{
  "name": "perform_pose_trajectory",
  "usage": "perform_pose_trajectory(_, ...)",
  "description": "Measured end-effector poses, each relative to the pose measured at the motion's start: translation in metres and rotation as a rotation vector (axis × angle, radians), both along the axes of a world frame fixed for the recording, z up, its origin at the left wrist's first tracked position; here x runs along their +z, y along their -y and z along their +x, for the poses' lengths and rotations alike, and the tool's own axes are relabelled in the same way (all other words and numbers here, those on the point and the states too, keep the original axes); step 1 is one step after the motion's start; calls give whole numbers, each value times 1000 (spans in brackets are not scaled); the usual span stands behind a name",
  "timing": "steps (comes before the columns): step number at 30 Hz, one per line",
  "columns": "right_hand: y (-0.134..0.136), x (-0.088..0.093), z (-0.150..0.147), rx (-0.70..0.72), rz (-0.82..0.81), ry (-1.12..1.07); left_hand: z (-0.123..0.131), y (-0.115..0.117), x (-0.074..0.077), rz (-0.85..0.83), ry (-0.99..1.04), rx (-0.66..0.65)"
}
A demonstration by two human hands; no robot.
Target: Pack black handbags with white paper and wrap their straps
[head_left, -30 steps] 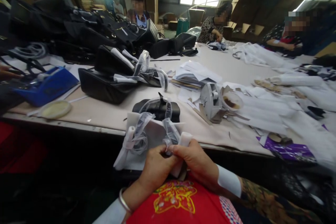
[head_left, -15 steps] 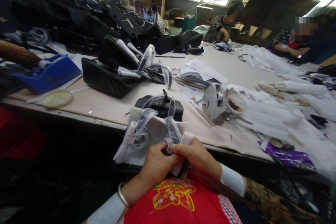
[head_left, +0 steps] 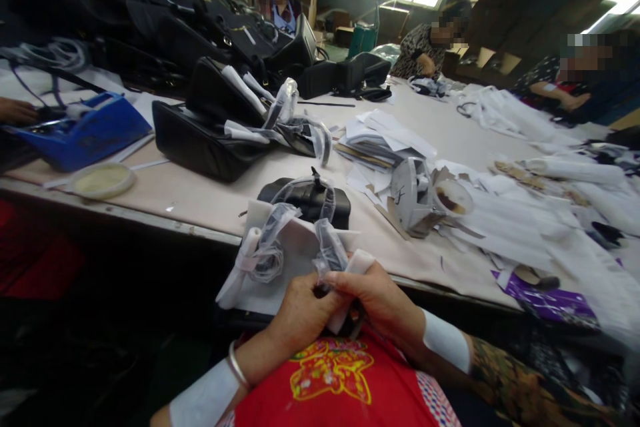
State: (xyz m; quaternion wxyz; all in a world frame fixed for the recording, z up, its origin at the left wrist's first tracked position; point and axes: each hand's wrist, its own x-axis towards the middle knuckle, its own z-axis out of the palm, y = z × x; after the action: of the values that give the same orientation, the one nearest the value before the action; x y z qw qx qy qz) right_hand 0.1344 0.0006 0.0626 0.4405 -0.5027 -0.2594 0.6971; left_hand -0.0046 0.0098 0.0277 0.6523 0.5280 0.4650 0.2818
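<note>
A black handbag (head_left: 333, 205) leans at the table's front edge with its lower end towards my lap. White foam sheet (head_left: 295, 245) covers its near side, and clear plastic film wraps its handle (head_left: 330, 247). My left hand (head_left: 306, 310) and my right hand (head_left: 375, 290) meet at the bag's right side. Their fingers pinch white foam wrapping (head_left: 359, 263) at the base of the handle; the exact spot between the fingertips is partly hidden. On the bag's left side a foam-wrapped roll (head_left: 247, 260) stands beside a coil of clear plastic-covered cord (head_left: 267, 263).
Another black handbag (head_left: 200, 143) lies behind to the left, near a blue tape dispenser (head_left: 100, 133) and a tape roll (head_left: 103, 180). To the right are stacked papers (head_left: 383, 133), a grey tape dispenser (head_left: 413, 197) and white foam sheets (head_left: 530, 233). Several co-workers sit around the table.
My hands stay at the same spot on the bag, with only slight finger movement. At the far left a co-worker's hand has drawn back from the blue dispenser.
</note>
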Motion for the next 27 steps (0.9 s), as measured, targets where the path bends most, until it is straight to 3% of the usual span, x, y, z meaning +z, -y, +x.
perform_pose_trajectory(4,-2,-9,15,161,0,68,1,0,-3,-28,13,7)
perform_pose_trajectory(6,-6,-9,30,226,122,291,1,1,-5,-52,18,35)
perform_pose_trajectory(10,-20,11,50,167,729,962,1,3,-8,-52,-9,70)
perform_pose_trajectory(12,-29,27,44,330,1009,1110,2,3,-7,-24,-4,78)
perform_pose_trajectory(14,-38,41,31,600,1135,1190,3,2,-6,13,-26,87)
perform_pose_trajectory(17,-52,48,12,927,1150,1332,3,1,-5,60,-113,96)
perform_pose_trajectory(19,-58,46,6,1016,1154,1406,1,0,-4,90,-137,107)
perform_pose_trajectory(27,-62,41,8,949,1075,1450,0,3,-9,121,-103,156)
